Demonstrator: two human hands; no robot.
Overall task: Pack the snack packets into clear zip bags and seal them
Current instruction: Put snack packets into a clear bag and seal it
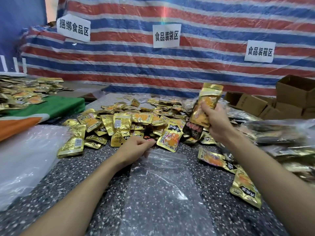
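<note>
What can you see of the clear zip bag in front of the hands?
The zip bag is thin, clear, crinkled plastic and looks empty. It lies flat on the speckled table, long side running away from the person, its zip strip at the far end near the packet pile. The left hand rests at its far left corner; whether it grips the bag is unclear. The right hand, holding packets, is clear of it.

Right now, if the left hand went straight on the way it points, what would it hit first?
Probably the red-and-black packet just beyond the left hand, at the edge of the gold packet pile.
</note>
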